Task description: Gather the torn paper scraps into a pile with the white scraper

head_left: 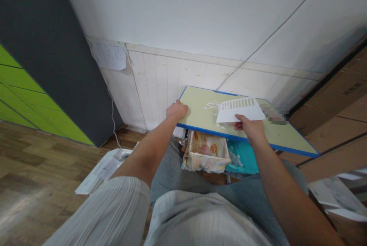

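A small pale-yellow table point(197, 102) with a blue rim stands against the wall. My left hand point(177, 111) is closed over its left edge, and the undersides of the fingers are hidden. In my right hand point(249, 126) is a white card point(239, 113) with a row of slots along its far side. The thumb lies on top of the card and the fingers curl beneath it, just above the tabletop. Several small white pieces point(212, 105) lie scattered on the table left of the card. A pixelated object point(276, 114) sits to the right.
Below the table are a fabric-lined basket point(206, 152) with an orange pattern and a turquoise tray point(245, 156) holding small pale bits. A white cord point(113, 114) runs down to the floor at left. Stacked cardboard boxes point(338, 123) stand at right.
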### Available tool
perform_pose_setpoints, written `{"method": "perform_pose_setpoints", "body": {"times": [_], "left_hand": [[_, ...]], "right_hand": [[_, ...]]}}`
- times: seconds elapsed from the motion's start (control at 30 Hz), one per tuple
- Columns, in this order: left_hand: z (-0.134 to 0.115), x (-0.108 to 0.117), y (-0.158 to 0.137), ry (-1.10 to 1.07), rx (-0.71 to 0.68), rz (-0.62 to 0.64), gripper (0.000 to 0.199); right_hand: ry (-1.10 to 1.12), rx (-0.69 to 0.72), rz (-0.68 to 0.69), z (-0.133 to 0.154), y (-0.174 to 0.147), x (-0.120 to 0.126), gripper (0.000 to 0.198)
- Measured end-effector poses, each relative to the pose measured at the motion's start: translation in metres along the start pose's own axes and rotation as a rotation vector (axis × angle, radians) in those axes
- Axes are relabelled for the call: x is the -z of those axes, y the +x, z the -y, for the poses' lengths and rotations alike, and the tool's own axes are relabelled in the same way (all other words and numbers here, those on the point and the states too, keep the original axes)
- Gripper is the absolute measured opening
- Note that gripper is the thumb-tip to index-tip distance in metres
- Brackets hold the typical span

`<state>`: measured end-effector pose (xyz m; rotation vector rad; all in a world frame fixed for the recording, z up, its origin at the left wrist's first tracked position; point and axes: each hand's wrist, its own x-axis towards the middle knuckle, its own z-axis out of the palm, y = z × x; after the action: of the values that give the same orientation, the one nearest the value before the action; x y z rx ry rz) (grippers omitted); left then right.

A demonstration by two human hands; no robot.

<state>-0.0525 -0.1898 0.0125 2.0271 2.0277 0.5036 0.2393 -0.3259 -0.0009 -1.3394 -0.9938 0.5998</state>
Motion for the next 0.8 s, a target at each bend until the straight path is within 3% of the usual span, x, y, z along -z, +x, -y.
{"method": "perform_pose_setpoints", "body": {"times": [0.17, 0.47, 0.67, 0.8], "left_hand": [[0.000, -0.002, 0.002, 0.003, -0.001, -0.006, 0.061], [0.001, -0.002, 0.002, 0.002, -0.001, -0.003, 0.061], [-0.001, 0.000, -0.001, -0.002, 0.000, 0.002, 0.062], [-0.002, 0.002, -0.003, -0.001, 0.002, 0.008, 0.063]], "right_hand": [[-0.018, 0.040, -0.061, 0.001, 0.022, -0.004, 0.036], [-0.214, 0.104, -0.043, -0.017, 0.054, -0.032, 0.024], [-0.260, 0.137, -0.027, -0.019, 0.059, -0.027, 0.036], [-0.284, 0.142, -0.037, -0.020, 0.057, -0.024, 0.034]]}}
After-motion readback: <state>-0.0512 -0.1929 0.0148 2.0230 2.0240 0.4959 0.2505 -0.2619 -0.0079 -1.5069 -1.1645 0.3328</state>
